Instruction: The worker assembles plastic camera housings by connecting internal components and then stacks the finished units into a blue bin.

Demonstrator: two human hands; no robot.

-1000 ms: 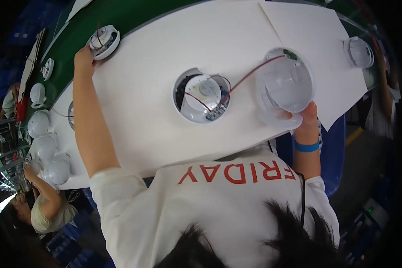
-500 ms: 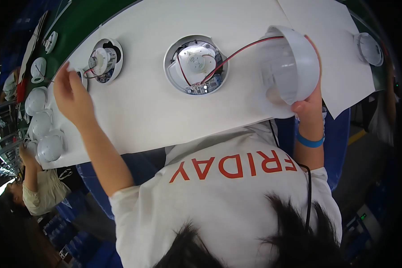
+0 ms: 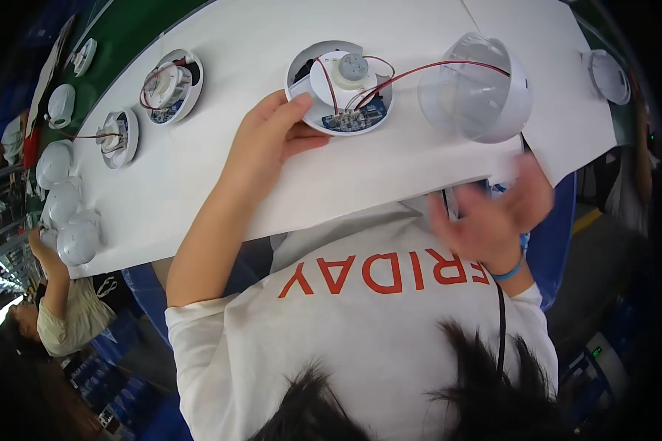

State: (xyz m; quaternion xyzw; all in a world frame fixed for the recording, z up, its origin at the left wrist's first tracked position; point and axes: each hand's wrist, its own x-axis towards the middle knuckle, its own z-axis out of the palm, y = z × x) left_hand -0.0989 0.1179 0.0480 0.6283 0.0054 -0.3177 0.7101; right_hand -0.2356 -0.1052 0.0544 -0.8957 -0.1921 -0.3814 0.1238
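Observation:
My left hand (image 3: 265, 143) grips the near left rim of a round white housing (image 3: 318, 116), its thumb over the edge. Inside the housing sit a white disc with a grey round motor-like part (image 3: 353, 67) and a blue circuit board (image 3: 368, 115). Red and black wires (image 3: 426, 66) run from the board to a clear dome with a white rim (image 3: 518, 99), which lies on its side to the right, untouched. My right hand (image 3: 493, 213) is off the table's near edge, blurred, with fingers apart and nothing visible in it.
Two similar wired housings, one upper (image 3: 173, 87) and one lower (image 3: 119, 138), lie on the left of the white table (image 3: 191, 169). White domes (image 3: 77, 241) line its left end. Another lidded piece (image 3: 609, 77) stands far right. A person (image 3: 70, 309) works at the left.
My left hand has moved right and taken hold of the middle housing, whose grey part now stands raised. My right hand has let go of the clear dome and drawn back toward me.

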